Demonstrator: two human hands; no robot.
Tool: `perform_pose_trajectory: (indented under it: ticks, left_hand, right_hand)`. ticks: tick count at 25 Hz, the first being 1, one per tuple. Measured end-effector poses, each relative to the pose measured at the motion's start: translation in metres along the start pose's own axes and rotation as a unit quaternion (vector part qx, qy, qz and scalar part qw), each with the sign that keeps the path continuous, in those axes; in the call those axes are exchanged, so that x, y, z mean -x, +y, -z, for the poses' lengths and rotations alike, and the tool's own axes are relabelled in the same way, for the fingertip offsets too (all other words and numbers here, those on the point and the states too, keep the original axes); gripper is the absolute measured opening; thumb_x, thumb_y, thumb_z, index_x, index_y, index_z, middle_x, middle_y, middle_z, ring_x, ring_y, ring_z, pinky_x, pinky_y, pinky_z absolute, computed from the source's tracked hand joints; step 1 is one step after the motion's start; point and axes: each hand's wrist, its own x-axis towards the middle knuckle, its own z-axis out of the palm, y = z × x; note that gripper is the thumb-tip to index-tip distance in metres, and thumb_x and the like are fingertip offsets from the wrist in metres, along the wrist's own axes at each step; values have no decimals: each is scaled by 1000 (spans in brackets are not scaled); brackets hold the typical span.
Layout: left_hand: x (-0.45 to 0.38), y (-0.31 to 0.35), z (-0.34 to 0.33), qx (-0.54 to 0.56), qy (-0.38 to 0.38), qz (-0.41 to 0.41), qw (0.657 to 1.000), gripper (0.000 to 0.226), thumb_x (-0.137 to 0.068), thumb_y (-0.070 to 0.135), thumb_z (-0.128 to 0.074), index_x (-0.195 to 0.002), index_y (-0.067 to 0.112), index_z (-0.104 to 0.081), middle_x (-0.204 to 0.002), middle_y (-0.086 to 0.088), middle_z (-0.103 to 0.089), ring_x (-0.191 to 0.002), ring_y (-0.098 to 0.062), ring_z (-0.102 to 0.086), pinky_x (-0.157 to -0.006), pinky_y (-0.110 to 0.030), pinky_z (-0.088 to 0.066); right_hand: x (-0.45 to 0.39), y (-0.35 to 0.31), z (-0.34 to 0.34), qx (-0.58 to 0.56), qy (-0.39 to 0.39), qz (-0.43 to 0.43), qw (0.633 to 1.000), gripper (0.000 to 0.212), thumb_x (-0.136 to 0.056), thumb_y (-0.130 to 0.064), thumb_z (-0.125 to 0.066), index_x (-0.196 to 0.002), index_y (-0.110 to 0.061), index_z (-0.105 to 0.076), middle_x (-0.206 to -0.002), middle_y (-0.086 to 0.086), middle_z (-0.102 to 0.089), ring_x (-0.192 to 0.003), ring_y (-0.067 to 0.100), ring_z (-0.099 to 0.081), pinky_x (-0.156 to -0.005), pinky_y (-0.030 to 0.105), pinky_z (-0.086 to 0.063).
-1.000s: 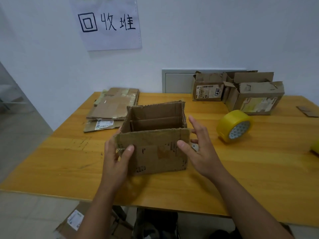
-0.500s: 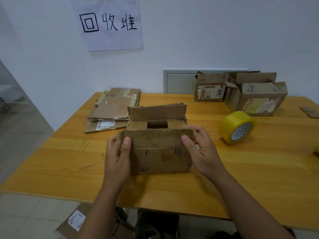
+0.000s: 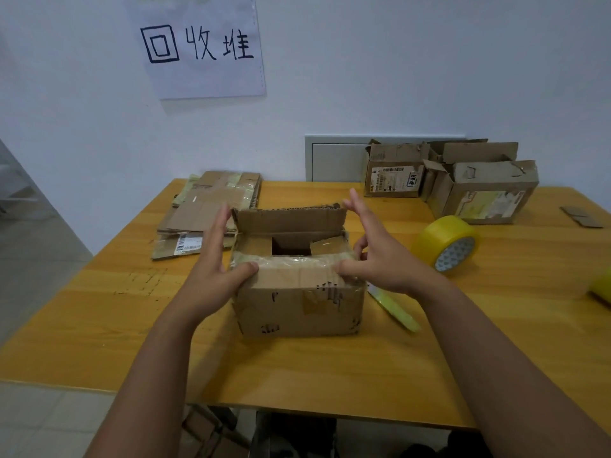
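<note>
Cardboard box [image 3: 297,305] sat on the table [image 3: 99,325] mid-width, nearer the front edge than the back. Near flap [image 3: 294,269] was folded flat over the opening, side flaps [image 3: 254,246] were tucked in with a dark gap between them, far flap [image 3: 291,219] stood upright. Left hand [image 3: 211,276] flanked the box's left side, thumb pressed on the near flap's left end, fingers straight up beside the far flap. Right hand [image 3: 386,262] mirrored it on the right end, fingers splayed straight, tips by the far flap's right corner; probably not touching, hard to tell. Both hands were flat and pressing, clenched on nothing. Yellow tape roll [image 3: 446,246] stood on edge toward the right edge, apart from the box. Flattened cardboard stack [image 3: 211,213] lay at the far left corner, two open boxes [image 3: 486,193] along the back edge, right side
</note>
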Motion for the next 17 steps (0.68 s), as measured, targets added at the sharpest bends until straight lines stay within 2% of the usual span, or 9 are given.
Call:
perform_pose_trajectory:
  ticks: [3, 6, 8, 10, 11, 13, 15, 17]
  left_hand:
    - [6, -1, -5, 3, 48, -17, 999, 67, -91, 19, -66, -142, 48, -35, -144, 17, -28, -132, -3, -33, -105, -31, -32]
    - [19, -6, -11, 21, 80, -2, 997, 39, -91, 34, -66, -125, 47, -51, -139, 18, -34, -124, 2, -40, -95, -31, -39]
    - [29, -9, -15, 61, 65, 54, 995, 33, -88, 49, -65, -119, 50, -55, -142, 17, -35, -121, -9, -44, -88, -34, -44]
    - [36, -10, -18, 155, 29, 113, 981, 38, -85, 53, -65, -121, 48, -55, -142, 7, -39, -113, -24, -51, -73, -34, -49]
    - [38, -9, -20, 201, 22, 126, 971, 38, -84, 51, -64, -121, 47, -55, -139, 3, -42, -106, -26, -53, -64, -31, -48]
    - [38, -7, -23, 253, 45, 126, 958, 30, -88, 39, -64, -117, 42, -58, -135, 1, -46, -96, -24, -54, -59, -29, -44]
    - [35, -2, -25, 280, 77, 130, 948, 23, -92, 29, -63, -113, 40, -61, -132, 2, -48, -94, -21, -54, -62, -31, -43]
    - [34, 1, -26, 283, 86, 141, 945, 26, -86, 36, -65, -111, 42, -62, -132, 1, -49, -97, -22, -54, -64, -33, -43]
  right_hand:
    - [7, 8, -5, 2, 23, 13, 1000, 86, -87, -28, -71, -152, -42, -15, -136, -19, -25, -94, 13, -49, -78, 22, -51]
    - [21, 17, -18, -41, 49, 0, 998, 48, -93, -34, -62, -137, -41, -43, -136, -15, -27, -111, 7, -44, -78, 9, -46]
    - [29, 20, -28, -94, 51, -23, 994, 36, -96, -37, -55, -131, -43, -48, -137, -14, -31, -116, 1, -45, -76, 3, -44]
    - [35, 19, -33, -166, 38, -53, 984, 33, -99, -36, -50, -131, -46, -47, -133, -16, -34, -107, -14, -48, -69, 5, -47]
    - [37, 18, -35, -197, 36, -61, 978, 33, -99, -35, -50, -130, -47, -47, -133, -17, -36, -101, -17, -50, -67, 8, -49]
    - [34, 16, -37, -238, 46, -64, 968, 32, -98, -34, -54, -126, -49, -50, -136, -10, -39, -104, -1, -59, -69, 18, -53]
    - [29, 14, -41, -266, 63, -58, 960, 33, -95, -33, -59, -123, -50, -53, -140, -5, -40, -110, 18, -61, -72, 26, -56]
    - [28, 12, -46, -281, 72, -54, 955, 33, -95, -32, -60, -121, -51, -55, -141, -6, -41, -112, 21, -59, -75, 30, -57]
